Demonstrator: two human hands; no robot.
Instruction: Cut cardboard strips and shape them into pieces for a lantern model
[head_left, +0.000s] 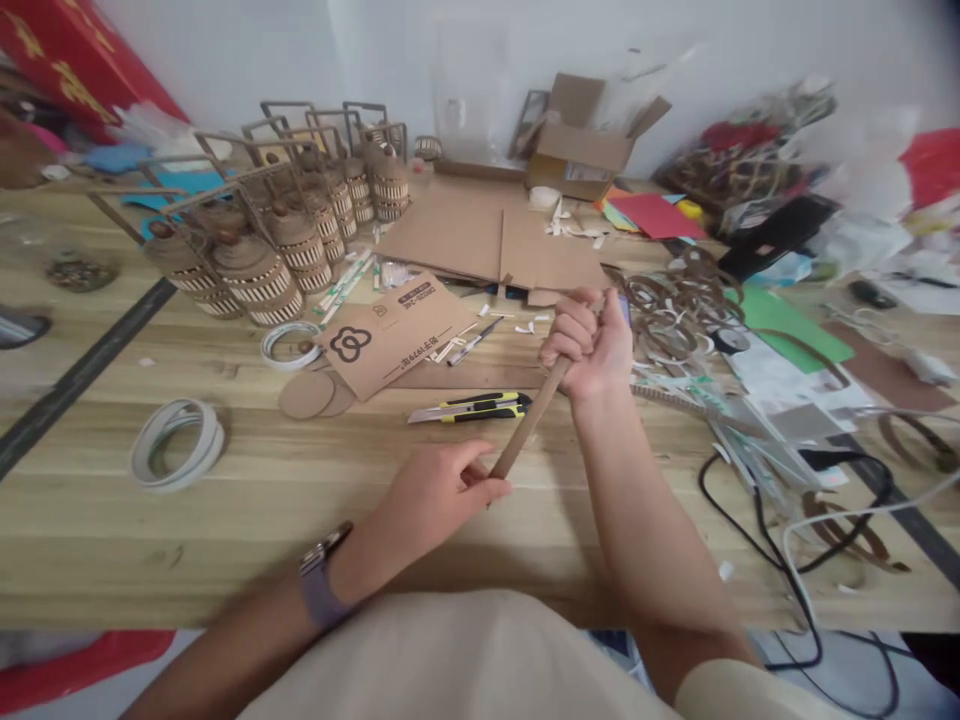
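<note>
We held the brown strip (pixel 531 420) | left hand (pixel 439 490) pinched lower end | right hand (pixel 589 345) wrapped upper | likely light, bendable; ends seemed best

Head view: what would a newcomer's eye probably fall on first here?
Probably the brown strip, held aslant between the left hand and the right hand in the middle. Next might come the lantern-like models clustered at the back left of the wooden table, then the yellow-and-black cutter lying just beyond the left hand.

left hand (pixel 435 490) near — right hand (pixel 589 342) forward
</note>
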